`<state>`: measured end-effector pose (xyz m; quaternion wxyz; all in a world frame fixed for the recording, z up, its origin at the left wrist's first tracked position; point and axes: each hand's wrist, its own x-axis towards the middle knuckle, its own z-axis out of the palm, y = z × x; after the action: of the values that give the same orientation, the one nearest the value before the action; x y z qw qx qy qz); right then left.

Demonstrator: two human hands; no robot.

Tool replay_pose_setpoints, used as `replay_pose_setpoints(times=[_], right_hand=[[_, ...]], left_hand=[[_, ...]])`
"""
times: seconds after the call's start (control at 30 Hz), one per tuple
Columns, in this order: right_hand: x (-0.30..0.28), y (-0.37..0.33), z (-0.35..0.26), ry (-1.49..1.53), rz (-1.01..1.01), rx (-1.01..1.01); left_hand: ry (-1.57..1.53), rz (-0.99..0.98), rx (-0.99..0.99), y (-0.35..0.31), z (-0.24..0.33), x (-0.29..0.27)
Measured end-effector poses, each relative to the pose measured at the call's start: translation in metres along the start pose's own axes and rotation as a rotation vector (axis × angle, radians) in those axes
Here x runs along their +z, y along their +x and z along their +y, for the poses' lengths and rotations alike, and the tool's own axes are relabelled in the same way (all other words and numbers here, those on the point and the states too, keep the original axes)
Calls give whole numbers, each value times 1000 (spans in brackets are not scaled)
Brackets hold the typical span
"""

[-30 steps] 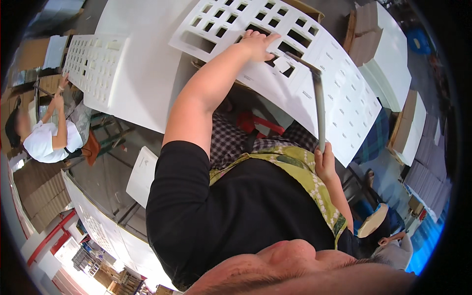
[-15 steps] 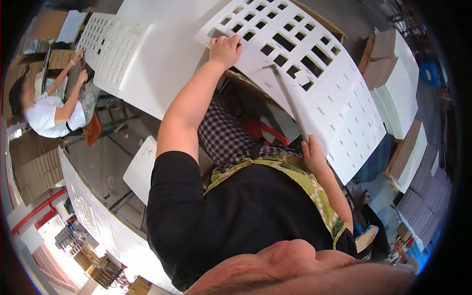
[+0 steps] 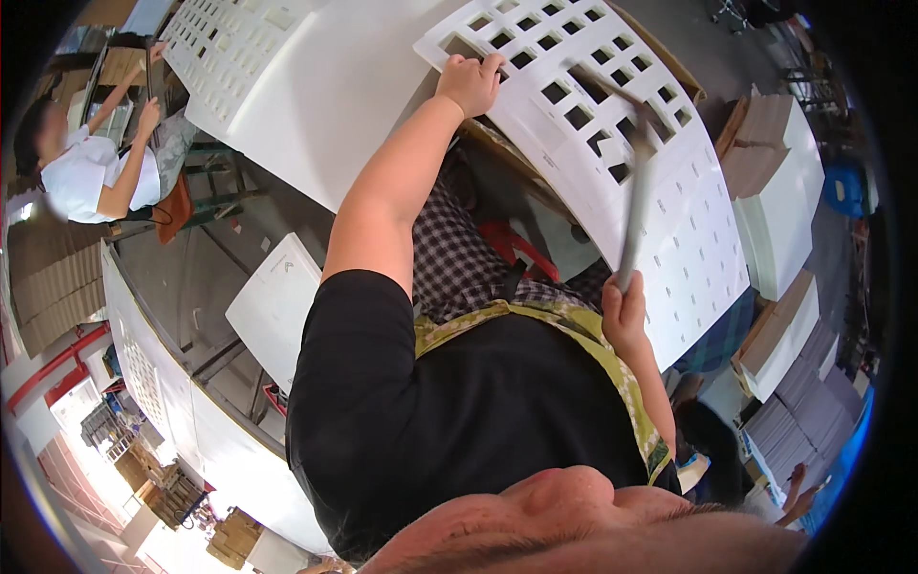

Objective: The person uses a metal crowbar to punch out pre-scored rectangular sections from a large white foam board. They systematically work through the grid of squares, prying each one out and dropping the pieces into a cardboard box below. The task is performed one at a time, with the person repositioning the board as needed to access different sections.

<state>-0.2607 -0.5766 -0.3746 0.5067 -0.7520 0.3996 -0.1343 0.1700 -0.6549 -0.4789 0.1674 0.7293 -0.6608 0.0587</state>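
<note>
A big white board (image 3: 684, 258) with rows of square and oblong cutouts and small printed marks lies across the front of me. My left hand (image 3: 470, 86) grips its near left corner, fingers curled at a cutout. In my right hand (image 3: 624, 316) is the end of a long grey handle of a hammer (image 3: 635, 215). The hammer's head is raised above the cutouts and smeared by motion. A small white waste piece (image 3: 610, 151) sits at one of the cutouts below it.
Stacks of white-faced board (image 3: 789, 225) stand at the right. Another large punched white sheet (image 3: 229, 57) lies at the far left, where a co-worker in a white shirt (image 3: 100, 177) holds a long tool. A white panel (image 3: 277, 311) leans by my left side.
The hammer has swung up and to the right, off the near row of cutouts. My left hand keeps its hold on the board's corner. The whole view has shifted slightly.
</note>
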Motion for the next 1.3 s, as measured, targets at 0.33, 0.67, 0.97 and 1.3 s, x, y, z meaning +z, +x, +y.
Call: replay_pose_setpoints(times=[0.33,0.67,0.97,1.3], right_hand=[[4,-1,1,-104,53,134],[4,-4,9,-122,57,113],[5,1,6,-178,32,163],[9,20,-1,-215,-46,156]], left_hand=[[-15,-89,-31,2,-3,0],[-40,-48,-35,6,-7,3],[-13,-85,-51,2,-1,-2],[-8,-74,-41,9,-3,1]])
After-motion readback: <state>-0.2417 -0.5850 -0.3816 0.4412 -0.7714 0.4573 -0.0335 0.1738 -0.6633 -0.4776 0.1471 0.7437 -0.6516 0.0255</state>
